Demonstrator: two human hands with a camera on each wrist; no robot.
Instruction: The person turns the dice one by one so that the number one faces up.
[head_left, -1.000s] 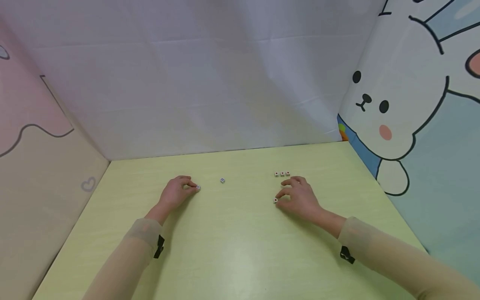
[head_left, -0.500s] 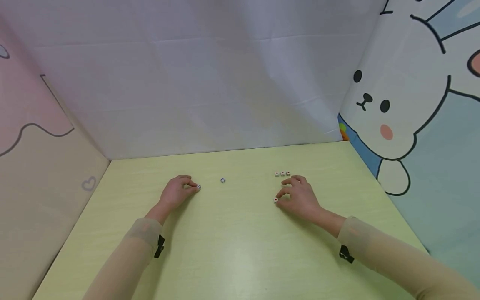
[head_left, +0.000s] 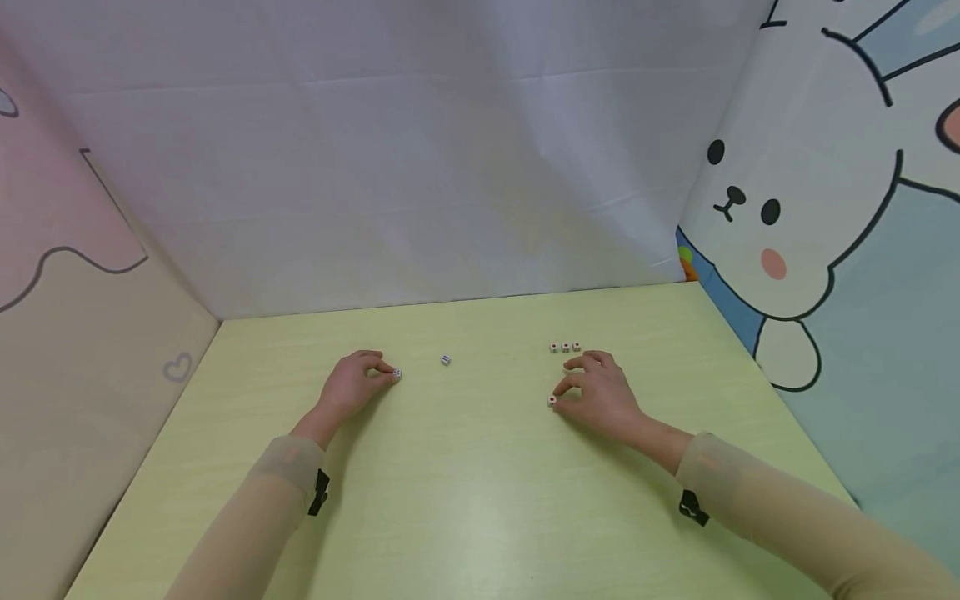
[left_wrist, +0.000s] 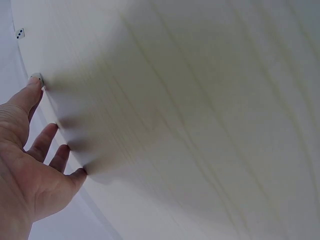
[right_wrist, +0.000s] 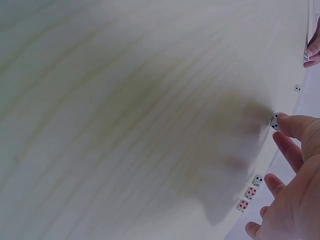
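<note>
At the left of the table, my left hand (head_left: 354,386) pinches a small white die (head_left: 397,374) between thumb and index finger, down at the table surface. Its other fingertips rest on or near the table in the left wrist view. On the right, my right hand (head_left: 600,400) pinches another white die (head_left: 552,401) with a red dot on top. A loose die (head_left: 446,360) lies between the hands, nearer the left one. Just beyond the right fingers, a row of three dice (head_left: 566,347) sits with red single dots up.
The pale yellow table (head_left: 450,483) meets a white cloth backdrop (head_left: 420,183) at its far edge. A pink and beige panel (head_left: 97,333) borders the left side. A blue panel with a cartoon rabbit (head_left: 810,217) borders the right.
</note>
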